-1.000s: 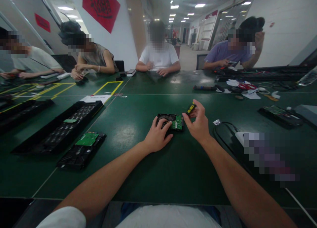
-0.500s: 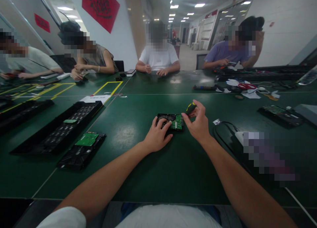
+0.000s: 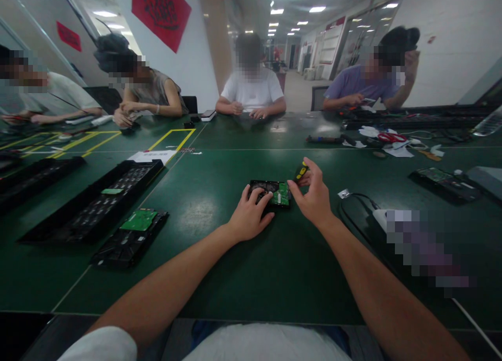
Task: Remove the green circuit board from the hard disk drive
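Note:
A hard drive (image 3: 280,193) lies flat on the green table, its green circuit board showing at the right end. My left hand (image 3: 253,214) steadies it, with fingers over its left part and the thumb along the near edge. Between the fingertips of my right hand (image 3: 315,191) is the black and yellow handle of a screwdriver (image 3: 301,170), just off the drive's right end. The screwdriver's tip cannot be made out. Another hard drive (image 3: 131,238) with a green board lies to the left of my left arm.
Long black trays (image 3: 98,204) stand at the left. To the right are a cable with a metal plug (image 3: 343,193), another drive (image 3: 445,183) and red scissors (image 3: 392,136) among scraps. Several people sit across the table, including a person in a white shirt (image 3: 251,91).
The screwdriver handle has turned a little in my right fingers, so its yellow patches show differently. My left hand and the hard drive stay in place.

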The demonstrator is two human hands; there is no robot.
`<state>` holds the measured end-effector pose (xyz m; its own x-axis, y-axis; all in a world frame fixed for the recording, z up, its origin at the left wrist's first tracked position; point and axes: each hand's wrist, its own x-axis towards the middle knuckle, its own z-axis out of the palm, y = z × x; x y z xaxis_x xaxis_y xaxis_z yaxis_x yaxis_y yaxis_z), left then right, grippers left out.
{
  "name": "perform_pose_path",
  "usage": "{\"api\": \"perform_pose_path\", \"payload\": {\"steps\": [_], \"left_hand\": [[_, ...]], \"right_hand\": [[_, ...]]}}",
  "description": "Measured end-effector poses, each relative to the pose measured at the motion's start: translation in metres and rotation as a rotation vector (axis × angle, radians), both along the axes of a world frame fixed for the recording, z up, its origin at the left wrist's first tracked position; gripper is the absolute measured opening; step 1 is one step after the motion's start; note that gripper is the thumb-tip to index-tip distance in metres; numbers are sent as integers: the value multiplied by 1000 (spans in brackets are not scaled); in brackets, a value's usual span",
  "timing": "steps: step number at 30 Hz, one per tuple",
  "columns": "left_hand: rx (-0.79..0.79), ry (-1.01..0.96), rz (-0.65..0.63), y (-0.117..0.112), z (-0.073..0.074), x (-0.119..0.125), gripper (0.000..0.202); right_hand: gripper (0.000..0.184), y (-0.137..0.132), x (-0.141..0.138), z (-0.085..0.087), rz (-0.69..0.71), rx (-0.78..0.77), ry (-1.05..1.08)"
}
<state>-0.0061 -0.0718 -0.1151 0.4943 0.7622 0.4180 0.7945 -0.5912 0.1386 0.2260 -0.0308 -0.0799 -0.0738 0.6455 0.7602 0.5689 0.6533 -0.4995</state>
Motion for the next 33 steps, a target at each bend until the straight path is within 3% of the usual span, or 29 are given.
{"api": "perform_pose_path", "payload": {"steps": [18, 33], "left_hand": [[9, 21, 0, 0, 0, 0, 61], [11, 16, -1, 0, 1, 0, 61]], "right_hand": [[85, 1, -1, -2, 61, -26, -13], [78, 0, 2, 0, 67, -5, -48]]}}
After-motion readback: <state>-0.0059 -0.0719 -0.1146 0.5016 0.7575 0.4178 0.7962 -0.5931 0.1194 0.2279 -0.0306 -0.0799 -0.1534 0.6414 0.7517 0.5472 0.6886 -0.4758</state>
